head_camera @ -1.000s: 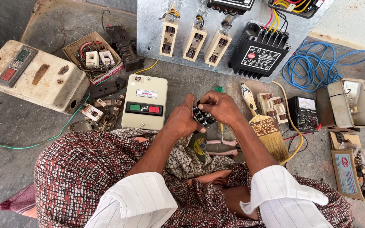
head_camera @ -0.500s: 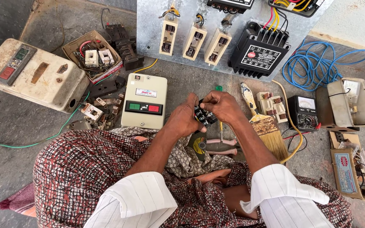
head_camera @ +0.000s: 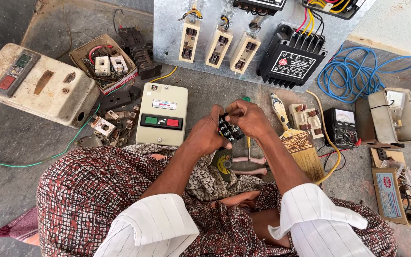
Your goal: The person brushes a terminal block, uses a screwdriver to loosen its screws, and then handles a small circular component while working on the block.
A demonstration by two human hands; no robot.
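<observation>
Two bare hands meet over the middle of the grey floor, both closed around one small black plastic terminal block (head_camera: pixel 229 129) with pale metal contacts. Left hand (head_camera: pixel 207 136) cups the block from below and from the left, fingers wrapped on its near side. Right hand (head_camera: pixel 246 118) pinches its top far edge from the right, fingertips pressed to the terminals. The block sits between the two palms, raised clear of the floor, partly hidden by the fingers.

Step in hand, as judged: fine work on the block's contacts, by fingertip alone; a steady hold by the left hand and a small, exact pinch by the right seem called for.

Nearby items:
- cream metal starter box with green and red push buttons (head_camera: pixel 161 114), just left of the hands;
- flat wooden-handled paintbrush (head_camera: pixel 297 139), just right;
- pink-handled pliers (head_camera: pixel 249 165), near side, under the wrists;
- black analogue multimeter (head_camera: pixel 341 126), further right.
</observation>
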